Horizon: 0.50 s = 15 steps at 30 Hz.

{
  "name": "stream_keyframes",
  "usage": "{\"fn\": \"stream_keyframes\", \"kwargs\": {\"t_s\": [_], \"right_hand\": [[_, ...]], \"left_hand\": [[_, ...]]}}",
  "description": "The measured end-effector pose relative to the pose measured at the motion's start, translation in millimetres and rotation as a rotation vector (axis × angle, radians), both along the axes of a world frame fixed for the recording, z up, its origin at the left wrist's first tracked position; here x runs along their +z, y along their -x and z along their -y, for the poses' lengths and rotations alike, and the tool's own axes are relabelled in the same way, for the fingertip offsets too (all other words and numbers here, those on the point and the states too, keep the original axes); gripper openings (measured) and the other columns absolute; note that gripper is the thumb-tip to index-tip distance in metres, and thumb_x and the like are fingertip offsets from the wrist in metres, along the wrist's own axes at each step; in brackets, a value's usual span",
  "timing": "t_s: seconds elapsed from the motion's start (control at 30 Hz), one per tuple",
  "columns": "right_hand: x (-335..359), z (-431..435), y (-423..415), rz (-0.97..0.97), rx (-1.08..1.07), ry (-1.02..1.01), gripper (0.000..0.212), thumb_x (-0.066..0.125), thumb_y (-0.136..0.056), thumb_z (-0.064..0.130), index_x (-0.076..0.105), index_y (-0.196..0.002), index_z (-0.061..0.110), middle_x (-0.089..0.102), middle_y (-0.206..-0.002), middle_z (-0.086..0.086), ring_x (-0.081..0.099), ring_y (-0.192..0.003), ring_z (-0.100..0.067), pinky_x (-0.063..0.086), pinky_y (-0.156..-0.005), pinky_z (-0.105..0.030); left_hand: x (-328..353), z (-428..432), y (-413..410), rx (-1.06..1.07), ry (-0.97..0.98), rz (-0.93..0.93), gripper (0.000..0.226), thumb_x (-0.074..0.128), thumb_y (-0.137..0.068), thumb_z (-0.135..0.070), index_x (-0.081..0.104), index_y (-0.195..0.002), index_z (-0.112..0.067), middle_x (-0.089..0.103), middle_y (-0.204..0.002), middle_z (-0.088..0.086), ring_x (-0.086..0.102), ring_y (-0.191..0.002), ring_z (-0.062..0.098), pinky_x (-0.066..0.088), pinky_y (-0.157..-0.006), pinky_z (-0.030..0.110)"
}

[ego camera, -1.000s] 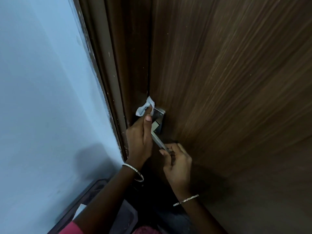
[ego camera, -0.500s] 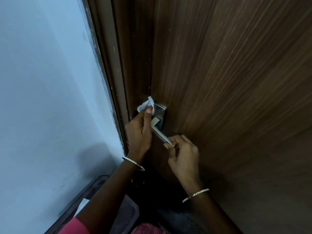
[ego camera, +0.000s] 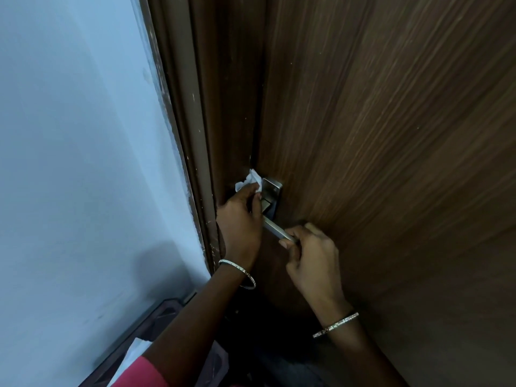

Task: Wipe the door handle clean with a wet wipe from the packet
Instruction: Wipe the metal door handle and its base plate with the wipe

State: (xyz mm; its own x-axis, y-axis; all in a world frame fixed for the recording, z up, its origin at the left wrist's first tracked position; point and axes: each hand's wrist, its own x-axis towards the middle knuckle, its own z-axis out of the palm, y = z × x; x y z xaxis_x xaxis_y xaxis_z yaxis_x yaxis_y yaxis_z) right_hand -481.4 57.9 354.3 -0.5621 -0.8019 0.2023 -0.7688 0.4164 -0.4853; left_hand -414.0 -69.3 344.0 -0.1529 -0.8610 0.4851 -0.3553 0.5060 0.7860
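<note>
While left hand (ego camera: 240, 227) clutches wipe (ego camera: 250, 181), right hand (ego camera: 310, 255) gripping handle (ego camera: 275, 229).

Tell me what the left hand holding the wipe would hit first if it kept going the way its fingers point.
The left hand points up and toward the door, so it would probably meet the handle's metal backplate first, with the wet wipe pressed between; depth is unclear.

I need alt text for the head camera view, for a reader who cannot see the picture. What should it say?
A person's left hand presses a crumpled white wet wipe against the top of a metal door handle's backplate, while the right hand holds the free end of the lever. The handle sits on a dark brown wooden door, beside a pale blue wall.
</note>
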Motion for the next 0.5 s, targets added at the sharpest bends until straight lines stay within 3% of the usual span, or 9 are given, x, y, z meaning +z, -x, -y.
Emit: {"fn": "stream_keyframes", "kwargs": {"t_s": [0.2,0.3,0.37,0.43,0.5], "right_hand": [[7.8,1.2,2.6,0.01,0.021,-0.028,0.011,0.066,-0.089,0.018,0.068,-0.098,0.024,0.062,-0.106,0.005,0.065,-0.09,-0.014,0.054,-0.076,-0.027],[7.2,1.2,-0.2,0.016,0.016,-0.024,0.013,0.066,-0.09,0.019,0.067,-0.102,0.023,0.061,-0.105,0.007,0.064,-0.092,-0.013,0.055,-0.08,-0.032],[5.0,0.8,-1.5,0.025,0.005,-0.016,0.015,0.066,-0.09,0.019,0.067,-0.103,0.025,0.061,-0.106,0.008,0.063,-0.094,-0.011,0.053,-0.079,-0.028],[2.7,-0.9,-2.4,0.039,0.001,-0.012,0.015,0.066,-0.09,0.019,0.067,-0.103,0.026,0.061,-0.105,0.01,0.062,-0.093,-0.008,0.045,-0.075,-0.018],[1.4,-1.1,-2.2,0.042,0.003,-0.02,0.013,0.065,-0.091,0.022,0.066,-0.103,0.027,0.06,-0.104,0.011,0.062,-0.091,-0.007,0.041,-0.073,-0.016]], "left_hand": [[-8.4,1.0,-0.6,-0.008,0.011,0.092,0.023,0.058,-0.092,-0.01,0.074,-0.107,-0.013,0.076,-0.089,0.008,0.068,-0.069,0.02,0.033,-0.057,0.007],[-15.1,-0.6,0.6,-0.041,-0.105,0.021,0.023,0.052,-0.097,-0.017,0.074,-0.104,-0.015,0.073,-0.078,0.003,0.059,-0.059,0.008,0.035,-0.053,0.007],[-24.8,-10.3,0.3,-0.079,-0.286,-0.06,0.029,0.046,-0.1,-0.028,0.072,-0.089,-0.019,0.069,-0.071,-0.003,0.061,-0.063,0.002,0.038,-0.056,0.006],[-38.9,-20.4,-2.2,-0.123,-0.567,-0.201,0.041,0.042,-0.098,-0.048,0.07,-0.082,-0.023,0.07,-0.075,-0.004,0.064,-0.072,-0.004,0.043,-0.07,0.006],[-54.4,-26.6,-3.0,-0.208,-0.834,-0.393,0.06,0.039,-0.09,-0.065,0.073,-0.096,-0.016,0.075,-0.092,0.006,0.07,-0.091,0.012,0.05,-0.09,0.028]]}}
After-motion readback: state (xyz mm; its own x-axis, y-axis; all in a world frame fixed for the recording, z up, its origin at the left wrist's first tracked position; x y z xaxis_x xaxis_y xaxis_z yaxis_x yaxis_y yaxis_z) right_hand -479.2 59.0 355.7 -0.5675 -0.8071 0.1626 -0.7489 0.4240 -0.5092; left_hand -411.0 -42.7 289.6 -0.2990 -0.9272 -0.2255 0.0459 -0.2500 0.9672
